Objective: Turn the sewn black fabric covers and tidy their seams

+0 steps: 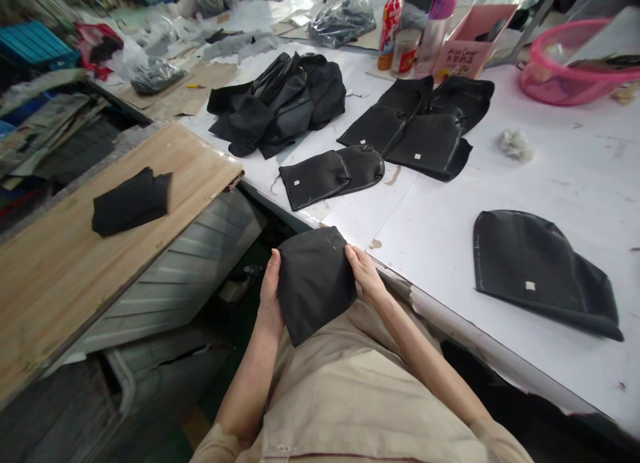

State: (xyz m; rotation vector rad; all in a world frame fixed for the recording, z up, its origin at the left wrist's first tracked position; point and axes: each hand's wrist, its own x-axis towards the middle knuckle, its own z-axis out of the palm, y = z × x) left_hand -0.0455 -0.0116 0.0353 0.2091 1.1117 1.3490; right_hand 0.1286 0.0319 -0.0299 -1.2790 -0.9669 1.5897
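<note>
Between my two hands, over my lap at the table's edge, is a black fabric piece (317, 286). My left hand (271, 290) grips its left side, thumb on top and the other fingers hidden beneath. On the opposite side, my right hand (364, 271) pinches the upper right edge. Just beyond lie two overlapping black sewn pieces (315, 180) with a small white tag. More tagged black pieces (425, 133) rest behind them. A single black piece (543, 270) lies off to the right, also with a white tag.
A heap of black pieces (285, 100) sits farther back on the white table (430, 236). Behind stand a red-labelled bottle (390, 26), a jar, a pink box (473, 43) and a pink basin (565, 70). At left, a wooden board (115, 263) carries a folded black piece (133, 202).
</note>
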